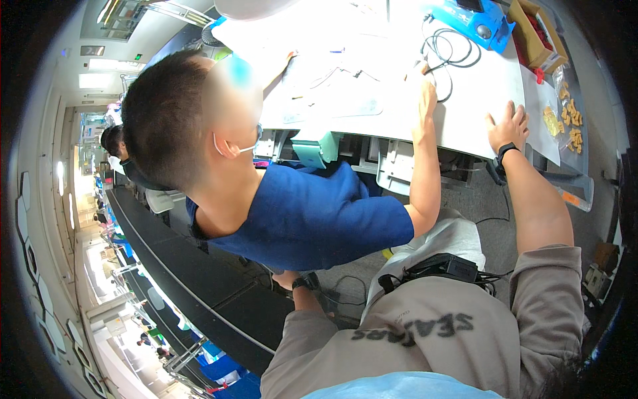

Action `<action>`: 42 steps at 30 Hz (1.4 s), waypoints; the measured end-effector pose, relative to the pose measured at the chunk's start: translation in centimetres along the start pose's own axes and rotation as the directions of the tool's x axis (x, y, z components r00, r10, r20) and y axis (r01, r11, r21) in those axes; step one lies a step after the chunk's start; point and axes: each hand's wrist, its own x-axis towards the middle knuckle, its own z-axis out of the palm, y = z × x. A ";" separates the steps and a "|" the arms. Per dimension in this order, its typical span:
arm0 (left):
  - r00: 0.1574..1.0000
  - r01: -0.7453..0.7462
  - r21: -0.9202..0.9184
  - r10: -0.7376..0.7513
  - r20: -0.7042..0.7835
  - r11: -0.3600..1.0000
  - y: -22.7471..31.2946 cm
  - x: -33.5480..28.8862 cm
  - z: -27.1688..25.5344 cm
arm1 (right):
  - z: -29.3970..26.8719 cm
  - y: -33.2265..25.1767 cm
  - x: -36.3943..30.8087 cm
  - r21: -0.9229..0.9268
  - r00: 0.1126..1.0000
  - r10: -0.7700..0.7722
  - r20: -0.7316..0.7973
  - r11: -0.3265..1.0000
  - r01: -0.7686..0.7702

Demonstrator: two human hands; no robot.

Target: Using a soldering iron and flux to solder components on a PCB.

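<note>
Worktable (490,78) bears a blue device (470,24); another person (312,216) partly blocks it.

- The counter (482,116) looks smooth and hard.
- The blue machine (470,24) looks like shiny, hard plastic.
- The brown box (525,42) looks like dull cardboard.
- The clear bag (565,131) looks like thin, shiny, crinkly plastic.
- The blue shirt (319,219) is dull cloth.
- The grey shirt (432,319) is dull cloth too, with soft wrinkles.
- The green bin (312,151) looks like smooth plastic.
</note>
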 end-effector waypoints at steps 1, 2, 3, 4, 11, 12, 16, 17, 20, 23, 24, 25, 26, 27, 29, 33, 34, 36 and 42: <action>1.000 0.002 -0.007 -0.002 0.005 1.000 0.2 -0.2 -0.3 | 0.0 -0.1 0.0 0.002 1.000 -0.004 0.000 1.000 0.004; 1.000 -0.005 -0.007 0.005 -0.007 1.000 -0.1 0.0 -0.3 | 0.1 -0.1 0.0 0.003 1.000 -0.007 -0.001 1.000 0.007; 1.000 -0.013 -0.007 0.013 -0.019 1.000 -0.6 0.4 0.0 | 0.1 -0.1 0.0 0.003 1.000 -0.009 -0.002 1.000 0.009; 0.999 -0.021 -0.006 0.021 -0.030 1.000 -0.8 0.6 0.1 | 0.1 -0.1 0.1 0.003 1.000 -0.008 -0.003 1.000 0.008; 0.999 -0.034 0.002 0.034 -0.036 0.999 -1.9 1.5 0.4 | -0.1 -0.3 0.0 -0.001 1.000 -0.001 0.003 1.000 0.001; 0.999 -0.030 0.002 0.030 -0.023 1.000 -1.7 1.4 0.4 | 0.0 -0.1 0.0 -0.001 1.000 -0.001 0.000 1.000 0.001; 1.000 0.005 -0.029 -0.005 0.008 1.000 -1.2 0.8 0.2 | -0.1 -0.2 0.0 -0.008 1.000 0.001 0.011 1.000 -0.001; 1.000 0.003 -0.013 -0.003 0.009 1.000 -1.2 0.8 0.2 | -0.1 -0.1 0.0 -0.009 1.000 0.002 0.013 1.000 -0.001; 1.000 -0.005 0.014 0.005 0.002 1.000 -1.7 1.3 0.1 | -0.2 -0.2 0.0 -0.003 1.000 -0.002 0.017 1.000 0.002; 1.000 -0.016 0.006 0.016 -0.009 1.000 -2.0 1.6 0.4 | -0.3 -0.3 0.0 0.005 1.000 -0.004 0.017 1.000 0.004; 1.000 -0.018 0.004 0.018 -0.010 1.000 -2.1 1.6 0.5 | -0.2 -0.3 -0.1 0.007 1.000 -0.005 0.016 1.000 0.004; 1.000 -0.021 0.000 0.021 -0.011 1.000 -2.1 1.6 0.6 | -0.3 -0.3 -0.1 0.008 1.000 -0.004 0.015 1.000 0.004; 1.000 -0.018 0.006 0.018 -0.010 1.000 -2.1 1.7 0.6 | -0.2 -0.2 -0.1 0.008 1.000 -0.004 0.015 1.000 0.004; 1.000 -0.015 0.011 0.015 -0.009 1.000 -2.1 1.7 0.5 | -0.2 -0.2 -0.1 0.008 1.000 -0.004 0.014 1.000 0.004; 0.999 -0.029 0.035 0.030 -0.037 0.999 -2.1 1.7 0.6 | -0.1 -0.1 0.0 0.013 1.000 -0.005 0.008 1.000 0.005; 0.996 -0.050 0.069 0.056 -0.076 0.996 -2.0 1.4 0.7 | -0.1 -0.3 0.0 0.014 1.000 -0.004 0.011 1.000 0.004; 0.997 -0.047 0.067 0.051 -0.065 0.997 -1.9 1.3 0.7 | -0.1 -0.2 0.0 0.013 1.000 -0.002 0.011 1.000 0.002; 0.997 -0.049 0.073 0.053 -0.056 0.996 -1.6 1.1 0.7 | -0.1 -0.1 0.0 0.010 1.000 0.002 0.010 1.000 -0.002; 0.995 -0.062 0.069 0.066 -0.068 0.996 -2.4 1.9 0.8 | 0.1 -0.2 0.1 0.004 1.000 -0.007 0.005 1.000 0.007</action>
